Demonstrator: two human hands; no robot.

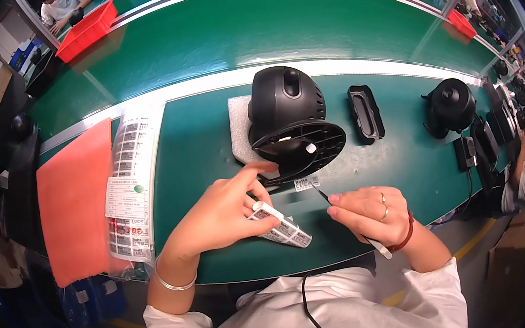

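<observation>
A black rounded device lies tipped in front of me, its round base facing my hands. My left hand is closed round a rolled strip of printed labels, while its index finger reaches to the base's lower left rim. In my right hand is a pair of tweezers, pinched between thumb and fingers. At the tweezers' tip is a small silver label, just below the base. Whether the label touches the table is unclear.
White foam sits behind the device's left side. A black oblong part and another black device stand to the right. On the left lie bagged label sheets and an orange sheet. Red bins and other people are farther off.
</observation>
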